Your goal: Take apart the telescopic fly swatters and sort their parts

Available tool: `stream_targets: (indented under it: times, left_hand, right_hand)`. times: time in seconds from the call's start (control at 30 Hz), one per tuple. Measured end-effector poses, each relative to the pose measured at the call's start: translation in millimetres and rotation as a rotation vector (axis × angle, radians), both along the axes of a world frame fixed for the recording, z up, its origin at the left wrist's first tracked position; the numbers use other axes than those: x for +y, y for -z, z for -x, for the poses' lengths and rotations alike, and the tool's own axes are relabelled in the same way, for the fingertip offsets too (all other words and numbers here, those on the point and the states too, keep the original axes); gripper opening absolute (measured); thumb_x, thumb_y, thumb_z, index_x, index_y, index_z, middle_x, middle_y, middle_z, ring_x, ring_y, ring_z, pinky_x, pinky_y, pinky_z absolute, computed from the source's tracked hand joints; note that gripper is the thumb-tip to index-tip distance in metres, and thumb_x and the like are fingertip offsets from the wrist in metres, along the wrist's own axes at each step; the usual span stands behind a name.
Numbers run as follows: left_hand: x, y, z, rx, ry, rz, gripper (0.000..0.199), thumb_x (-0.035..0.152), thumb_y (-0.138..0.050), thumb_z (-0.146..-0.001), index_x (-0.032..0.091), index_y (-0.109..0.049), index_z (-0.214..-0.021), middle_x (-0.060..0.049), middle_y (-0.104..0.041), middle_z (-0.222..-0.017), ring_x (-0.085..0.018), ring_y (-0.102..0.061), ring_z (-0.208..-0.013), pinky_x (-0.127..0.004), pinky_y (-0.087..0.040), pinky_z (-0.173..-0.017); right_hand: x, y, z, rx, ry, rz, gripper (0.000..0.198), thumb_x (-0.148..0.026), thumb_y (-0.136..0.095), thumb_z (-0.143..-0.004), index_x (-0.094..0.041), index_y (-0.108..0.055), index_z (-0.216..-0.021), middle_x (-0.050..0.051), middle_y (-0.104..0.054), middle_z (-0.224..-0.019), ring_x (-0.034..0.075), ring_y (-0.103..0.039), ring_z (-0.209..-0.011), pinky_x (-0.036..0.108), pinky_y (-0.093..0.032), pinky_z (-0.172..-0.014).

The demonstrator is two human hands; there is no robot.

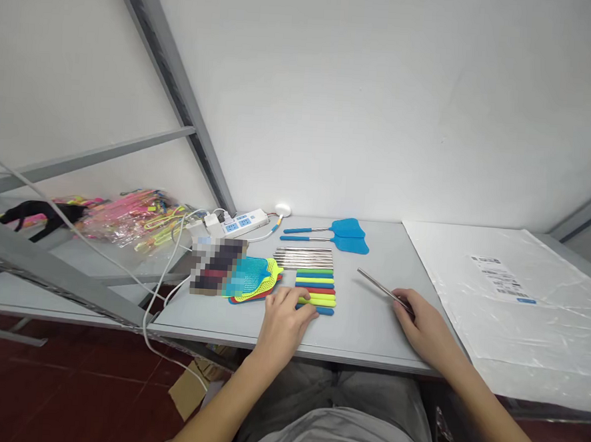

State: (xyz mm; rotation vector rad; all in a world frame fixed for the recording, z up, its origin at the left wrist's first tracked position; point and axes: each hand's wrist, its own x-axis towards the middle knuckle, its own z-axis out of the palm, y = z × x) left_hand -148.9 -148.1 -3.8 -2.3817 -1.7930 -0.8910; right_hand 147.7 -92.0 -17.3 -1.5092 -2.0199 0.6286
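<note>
My left hand [286,314] rests over the left ends of a row of coloured handles [321,292] in green, blue, yellow and red. Its thumb and fingers are apart and touch the nearest yellow and blue handles, partly covering them. In my right hand [422,322] is a thin metal rod [376,282], its free end pointing up and left above the table. Behind the handles lie several similar metal rods [303,257] side by side. Perforated fly swatter heads [259,277] in blue, yellow and red are stacked left of them.
Two blue fly swatters [349,236] with rods and handles lie at the back. A power strip [245,223] with plugs and cables stands back left, near a metal shelf post [183,101]. White plastic sheeting [509,327] covers the right side. Bagged colourful items [130,217] lie far left.
</note>
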Motion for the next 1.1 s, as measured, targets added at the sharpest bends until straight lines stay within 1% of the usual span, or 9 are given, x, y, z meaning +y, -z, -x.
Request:
stream_targets:
  times: [0.17, 0.37, 0.53, 0.67, 0.77, 0.87, 0.97, 1.03, 1.1]
  left_hand:
    - [7, 3.3, -4, 0.075, -0.022, -0.036, 0.011, 0.025, -0.061, -0.091, 0.027, -0.071, -0.087, -0.004, -0.064, -0.113, -0.023, -0.052, -0.103, -0.038, -0.033, -0.08]
    - [7, 3.8, -4, 0.019, -0.037, -0.015, 0.007, 0.025, -0.061, -0.091, 0.026, -0.068, -0.092, -0.005, -0.065, -0.111, -0.024, -0.054, -0.101, -0.038, -0.034, -0.083]
    - [6, 5.8, -1, -0.036, -0.032, 0.008, 0.008, 0.028, -0.061, -0.092, 0.027, -0.067, -0.096, -0.004, -0.065, -0.11, -0.023, -0.054, -0.1, -0.037, -0.033, -0.081]
    - [5, 7.8, 1, -0.053, -0.022, 0.017, 0.009, 0.029, -0.063, -0.09, 0.026, -0.066, -0.098, -0.004, -0.065, -0.111, -0.024, -0.055, -0.1, -0.037, -0.032, -0.08]
    - [2, 6.1, -1, -0.061, -0.012, -0.04, 0.018, 0.031, -0.062, -0.091, 0.024, -0.063, -0.108, -0.006, -0.065, -0.112, -0.024, -0.055, -0.1, -0.037, -0.032, -0.082]
    - [-5, -0.4, -6, -0.058, 0.015, -0.136, 0.029, 0.032, -0.056, -0.095, 0.02, -0.057, -0.122, -0.01, -0.063, -0.118, -0.024, -0.054, -0.104, -0.04, -0.031, -0.089]
    - [-15, -11.1, -15, -0.027, 0.096, -0.178, 0.037, 0.036, -0.05, -0.098, 0.018, -0.051, -0.13, -0.012, -0.062, -0.123, -0.025, -0.053, -0.108, -0.042, -0.027, -0.093]
    - [-23, -18.8, -20, -0.018, 0.162, -0.154, 0.028, 0.033, -0.046, -0.1, 0.02, -0.054, -0.123, -0.007, -0.068, -0.111, -0.021, -0.056, -0.097, -0.039, -0.026, -0.089]
    - [-30, -25.4, -24, -0.032, 0.21, -0.088, 0.018, 0.025, -0.043, -0.101, 0.021, -0.058, -0.108, -0.001, -0.068, -0.088, -0.017, -0.054, -0.08, -0.036, -0.026, -0.08]
  right_hand:
    - [1, -1, -2, -0.012, -0.006, 0.064, 0.029, -0.043, -0.04, -0.097, -0.023, -0.052, -0.114, 0.009, -0.066, -0.11, 0.026, -0.064, -0.099, 0.04, -0.049, -0.084]
    - [2, 1, -3, -0.035, -0.014, 0.088, 0.026, -0.043, -0.042, -0.096, -0.025, -0.055, -0.11, 0.008, -0.067, -0.107, 0.025, -0.065, -0.094, 0.039, -0.05, -0.081]
    - [2, 2, -3, 0.005, 0.04, 0.099, 0.029, -0.047, -0.048, -0.093, -0.025, -0.057, -0.109, 0.007, -0.07, -0.105, 0.024, -0.066, -0.09, 0.035, -0.052, -0.072]
    - [0, 3, -6, 0.051, 0.134, 0.033, 0.029, -0.049, -0.054, -0.089, -0.025, -0.06, -0.107, 0.007, -0.071, -0.1, 0.024, -0.067, -0.089, 0.033, -0.054, -0.073]
    - [-6, 3, -7, 0.096, 0.112, -0.101, 0.024, -0.043, -0.057, -0.089, -0.025, -0.063, -0.103, 0.005, -0.072, -0.096, 0.022, -0.068, -0.086, 0.03, -0.054, -0.072]
    - [-19, -5, -2, 0.123, -0.052, -0.213, 0.014, -0.035, -0.061, -0.088, -0.025, -0.067, -0.096, 0.003, -0.073, -0.09, 0.018, -0.069, -0.078, 0.025, -0.055, -0.068]
    - [-38, -21, 9, 0.158, -0.226, -0.196, 0.011, -0.029, -0.065, -0.085, -0.026, -0.071, -0.094, 0.001, -0.074, -0.086, 0.017, -0.07, -0.074, 0.022, -0.055, -0.066]
    - [-50, -33, 18, 0.219, -0.233, -0.143, 0.01, -0.03, -0.071, -0.081, -0.027, -0.073, -0.09, 0.001, -0.075, -0.084, 0.018, -0.071, -0.073, 0.022, -0.056, -0.066]
    - [-58, -44, 26, 0.328, -0.134, -0.029, 0.012, -0.034, -0.077, -0.076, -0.025, -0.072, -0.083, 0.001, -0.074, -0.076, 0.018, -0.07, -0.066, 0.023, -0.056, -0.063]
